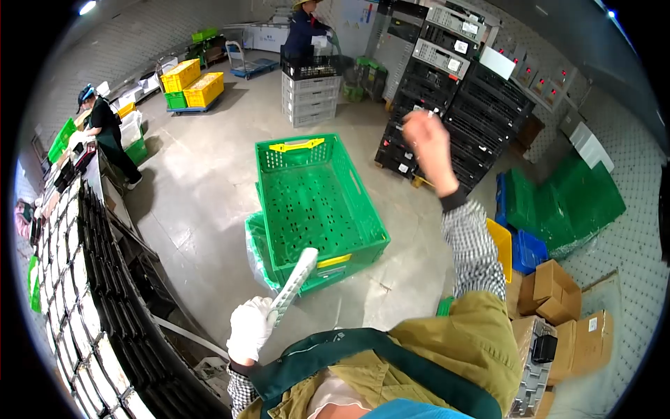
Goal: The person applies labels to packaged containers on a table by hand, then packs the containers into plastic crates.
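Note:
My left hand (pixel 249 329), in a white glove, is closed around one end of a long, narrow white item with green markings (pixel 296 281). I cannot make out its kind. Its far end points up over the near rim of a green plastic crate (pixel 361 188). The crate has yellow handles and a perforated bottom, and it rests on another green container lined with clear plastic (pixel 255 241). My bare right hand (pixel 427 143) is raised to the right of the crate, in front of stacked black crates (pixel 481 122). Its fingers are blurred.
Rows of black trays (pixel 105 279) line the left side. Grey crates (pixel 309 101) and a cart with yellow crates (pixel 204 89) stand farther back. Cardboard boxes (pixel 590 342) are at the right. One person (pixel 108 129) stands at the left, another (pixel 301 35) at the back.

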